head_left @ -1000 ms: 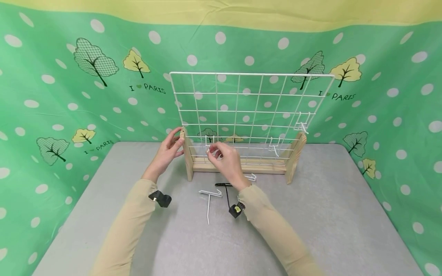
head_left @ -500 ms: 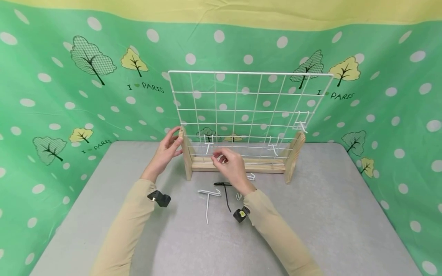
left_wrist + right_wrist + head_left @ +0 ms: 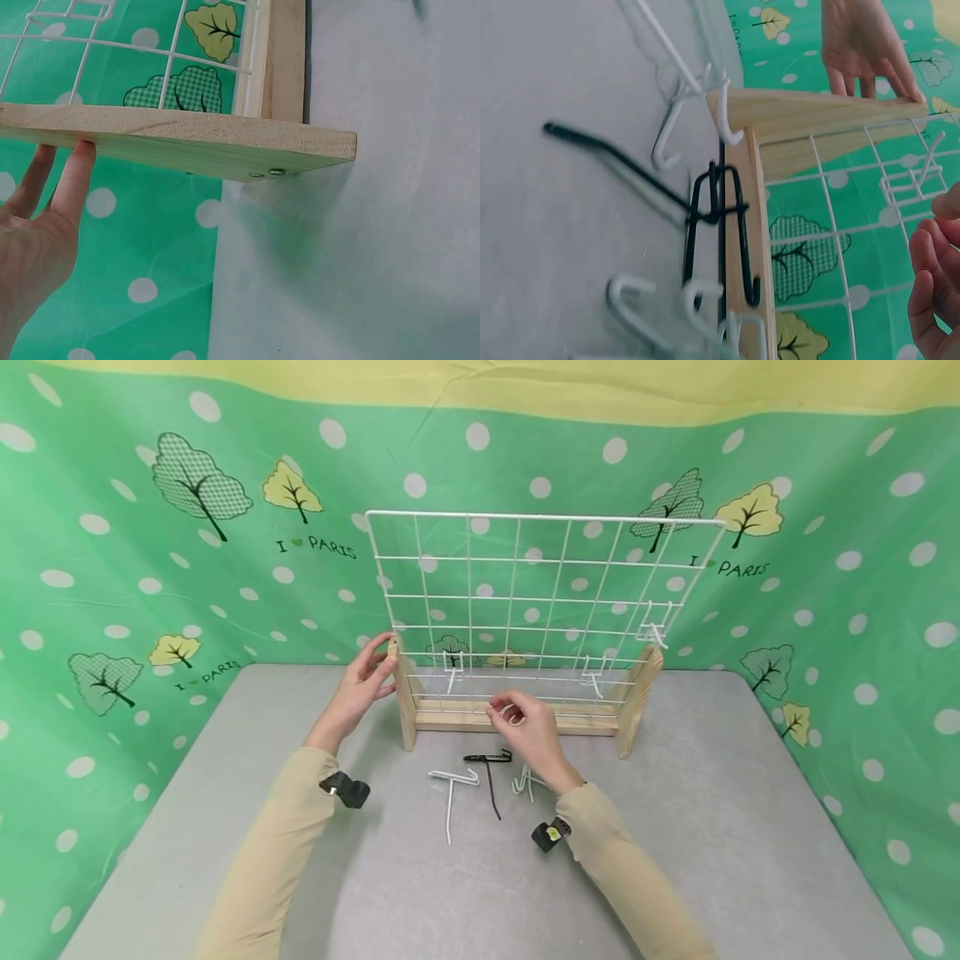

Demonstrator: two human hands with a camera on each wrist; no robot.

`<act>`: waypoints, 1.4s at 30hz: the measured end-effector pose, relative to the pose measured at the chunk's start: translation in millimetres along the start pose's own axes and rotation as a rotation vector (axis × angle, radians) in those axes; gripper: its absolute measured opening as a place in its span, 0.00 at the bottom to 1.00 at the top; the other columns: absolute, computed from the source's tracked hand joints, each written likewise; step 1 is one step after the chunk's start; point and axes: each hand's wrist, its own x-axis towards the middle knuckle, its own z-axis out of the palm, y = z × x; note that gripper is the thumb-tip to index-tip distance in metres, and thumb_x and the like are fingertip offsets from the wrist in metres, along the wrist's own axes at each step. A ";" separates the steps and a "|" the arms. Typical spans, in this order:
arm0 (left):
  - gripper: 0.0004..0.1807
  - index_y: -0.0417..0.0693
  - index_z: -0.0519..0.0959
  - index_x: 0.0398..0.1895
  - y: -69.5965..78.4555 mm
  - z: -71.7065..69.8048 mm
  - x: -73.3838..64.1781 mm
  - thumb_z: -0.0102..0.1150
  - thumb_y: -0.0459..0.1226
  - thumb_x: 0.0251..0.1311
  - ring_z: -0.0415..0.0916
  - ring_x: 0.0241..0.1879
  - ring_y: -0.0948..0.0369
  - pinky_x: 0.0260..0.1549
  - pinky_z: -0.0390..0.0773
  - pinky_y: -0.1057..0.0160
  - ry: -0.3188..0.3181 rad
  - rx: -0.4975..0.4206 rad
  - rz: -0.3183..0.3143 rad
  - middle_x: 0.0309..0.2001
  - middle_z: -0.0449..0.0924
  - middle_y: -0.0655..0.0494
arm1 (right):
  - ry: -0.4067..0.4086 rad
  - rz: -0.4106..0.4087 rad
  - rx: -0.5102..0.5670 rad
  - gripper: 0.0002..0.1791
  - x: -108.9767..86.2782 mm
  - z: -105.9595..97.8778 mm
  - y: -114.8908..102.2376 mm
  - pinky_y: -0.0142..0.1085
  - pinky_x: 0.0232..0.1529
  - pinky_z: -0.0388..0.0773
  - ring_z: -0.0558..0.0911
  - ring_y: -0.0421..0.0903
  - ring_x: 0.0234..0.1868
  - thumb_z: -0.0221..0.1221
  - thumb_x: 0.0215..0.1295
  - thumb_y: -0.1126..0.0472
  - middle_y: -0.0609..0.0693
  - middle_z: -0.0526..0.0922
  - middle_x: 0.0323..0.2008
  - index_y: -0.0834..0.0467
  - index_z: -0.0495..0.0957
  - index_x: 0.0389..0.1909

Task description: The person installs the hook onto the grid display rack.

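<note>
In the head view, my left hand (image 3: 357, 687) rests against the left wooden end board (image 3: 405, 702) of a stand. Its fingers (image 3: 73, 176) touch the board's outer face in the left wrist view. My right hand (image 3: 528, 727) is in front of the white wire grid (image 3: 513, 577), fingers loosely bent, with nothing seen between them. A white hook (image 3: 453, 673) hangs low on the grid's left part. Another white hook (image 3: 594, 679) hangs low on the right, and a third white hook (image 3: 654, 631) hangs higher near the right edge.
Before the stand, a white hook (image 3: 452, 793) and a black hook (image 3: 489, 772) lie on the grey tabletop (image 3: 420, 893). More white metal (image 3: 522, 785) lies partly hidden by my right forearm. A green dotted cloth (image 3: 330, 610) surrounds the back and sides.
My right hand has drawn away from the left hanging hook, moving right and toward me. That hook now shows hanging by itself. The left hand keeps its place on the board.
</note>
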 end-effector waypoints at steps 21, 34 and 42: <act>0.29 0.46 0.51 0.75 -0.4 -0.2 0.7 0.43 0.38 0.75 0.59 0.65 0.41 0.56 0.71 0.44 0.004 -0.001 -0.003 0.68 0.55 0.31 | -0.041 0.112 -0.028 0.05 -27.0 -47.3 31.9 0.29 0.27 0.77 0.79 0.44 0.25 0.65 0.55 0.74 0.53 0.83 0.28 0.65 0.82 0.33; 0.29 0.47 0.51 0.76 -0.4 0.6 0.5 0.43 0.38 0.75 0.59 0.66 0.40 0.57 0.71 0.45 -0.009 -0.007 -0.012 0.69 0.54 0.32 | -0.345 -0.035 -0.184 0.08 -59.8 -68.1 50.1 0.29 0.26 0.79 0.79 0.39 0.26 0.65 0.53 0.74 0.52 0.84 0.30 0.64 0.82 0.35; 0.29 0.47 0.51 0.76 -1.0 -1.2 0.8 0.43 0.39 0.75 0.58 0.66 0.41 0.57 0.71 0.45 -0.005 -0.005 -0.009 0.69 0.55 0.32 | -0.521 -0.086 -0.207 0.09 -62.6 -73.0 52.5 0.29 0.32 0.80 0.80 0.38 0.30 0.66 0.56 0.72 0.48 0.85 0.33 0.61 0.83 0.38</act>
